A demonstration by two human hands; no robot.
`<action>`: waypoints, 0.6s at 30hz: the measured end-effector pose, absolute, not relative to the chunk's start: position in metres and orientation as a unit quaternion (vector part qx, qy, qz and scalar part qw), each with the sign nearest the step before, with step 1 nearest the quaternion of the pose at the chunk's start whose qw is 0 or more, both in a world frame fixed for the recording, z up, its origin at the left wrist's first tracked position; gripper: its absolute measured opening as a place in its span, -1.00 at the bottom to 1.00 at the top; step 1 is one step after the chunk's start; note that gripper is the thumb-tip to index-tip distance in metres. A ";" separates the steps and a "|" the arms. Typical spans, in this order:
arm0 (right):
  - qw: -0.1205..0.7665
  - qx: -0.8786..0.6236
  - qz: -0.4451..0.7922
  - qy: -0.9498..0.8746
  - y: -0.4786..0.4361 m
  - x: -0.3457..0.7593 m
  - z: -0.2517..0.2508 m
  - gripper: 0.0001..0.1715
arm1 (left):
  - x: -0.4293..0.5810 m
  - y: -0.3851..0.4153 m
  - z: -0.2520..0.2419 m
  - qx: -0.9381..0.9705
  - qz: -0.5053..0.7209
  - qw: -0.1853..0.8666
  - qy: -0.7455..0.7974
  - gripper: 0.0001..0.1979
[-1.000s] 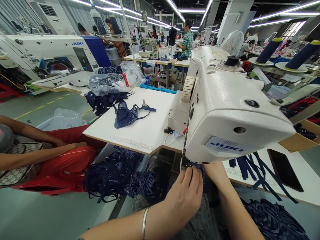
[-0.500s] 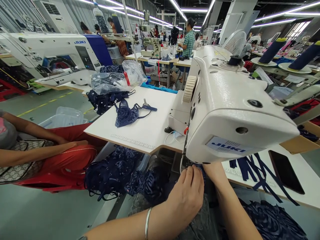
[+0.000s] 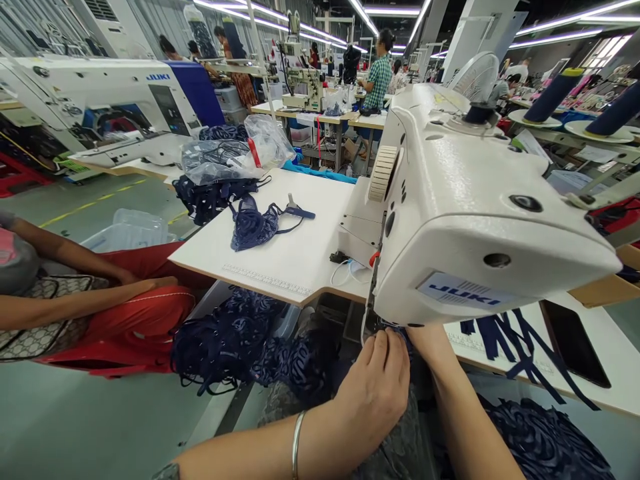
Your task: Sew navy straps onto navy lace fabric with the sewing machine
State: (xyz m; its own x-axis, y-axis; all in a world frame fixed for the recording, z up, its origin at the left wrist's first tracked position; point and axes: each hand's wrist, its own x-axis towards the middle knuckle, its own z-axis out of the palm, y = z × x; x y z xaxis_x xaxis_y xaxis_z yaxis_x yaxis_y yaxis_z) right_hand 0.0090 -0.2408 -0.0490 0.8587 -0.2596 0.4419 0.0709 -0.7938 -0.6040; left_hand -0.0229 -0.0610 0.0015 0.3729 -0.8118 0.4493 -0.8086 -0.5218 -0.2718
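Observation:
My left hand (image 3: 375, 387), with a silver bangle at the wrist, is closed in a pinch under the head of the white sewing machine (image 3: 480, 193). Between its fingertips is the edge of a navy bra (image 3: 310, 363), whose patterned cups hang to the left over my lap. My right hand (image 3: 423, 335) reaches beneath the machine head from the right. Only its wrist side shows; the fingers are hidden behind the machine and my left hand. The needle area is mostly covered too.
Another navy bra (image 3: 253, 223) lies on the white tabletop (image 3: 320, 193). Navy strips (image 3: 515, 343) and a phone (image 3: 575, 343) are on the right. Lace pieces (image 3: 545, 437) are piled below. A person in red trousers (image 3: 145, 313) sits at left.
The view has shifted slightly, so the machine head looks a little larger and further right. Both hands stay in the same place under it.

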 end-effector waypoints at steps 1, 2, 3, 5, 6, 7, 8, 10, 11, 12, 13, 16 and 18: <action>0.320 -0.910 -0.259 0.051 -0.241 0.009 -0.049 -0.68 | -0.023 -0.061 0.003 -0.829 -0.274 0.003 0.488 -0.59; 0.321 -0.910 -0.258 0.050 -0.242 0.009 -0.050 -0.69 | -0.022 -0.060 0.004 -0.831 -0.276 0.004 0.484 -0.59; 0.323 -0.909 -0.257 0.048 -0.242 0.009 -0.050 -0.69 | -0.022 -0.059 0.005 -0.832 -0.277 0.004 0.480 -0.60; 0.327 -0.909 -0.256 0.044 -0.244 0.009 -0.048 -0.69 | -0.022 -0.058 0.007 -0.832 -0.273 0.006 0.482 -0.61; 0.328 -0.908 -0.256 0.042 -0.244 0.009 -0.047 -0.68 | -0.021 -0.057 0.007 -0.832 -0.273 0.003 0.484 -0.62; 0.328 -0.908 -0.256 0.038 -0.245 0.009 -0.045 -0.67 | -0.021 -0.057 0.007 -0.832 -0.273 0.000 0.483 -0.62; 0.328 -0.909 -0.256 0.034 -0.245 0.008 -0.042 -0.66 | -0.021 -0.057 0.007 -0.833 -0.275 -0.005 0.481 -0.62; 0.328 -0.911 -0.249 0.025 -0.245 0.008 -0.036 -0.64 | -0.020 -0.056 0.005 -0.837 -0.282 -0.016 0.469 -0.61; 0.329 -0.912 -0.244 0.023 -0.244 0.007 -0.033 -0.64 | -0.019 -0.056 0.005 -0.838 -0.286 -0.020 0.465 -0.61; 0.331 -0.913 -0.239 0.022 -0.243 0.007 -0.030 -0.64 | -0.019 -0.056 0.005 -0.837 -0.286 -0.021 0.466 -0.61; 0.334 -0.912 -0.236 0.024 -0.242 0.006 -0.027 -0.64 | -0.019 -0.056 0.005 -0.835 -0.285 -0.021 0.470 -0.61; 0.348 -0.905 -0.240 0.050 -0.239 0.005 -0.022 -0.65 | -0.019 -0.054 0.008 -0.830 -0.277 -0.014 0.483 -0.62; 0.359 -0.901 -0.235 0.061 -0.238 0.005 -0.022 -0.66 | -0.018 -0.053 0.010 -0.827 -0.271 -0.009 0.492 -0.63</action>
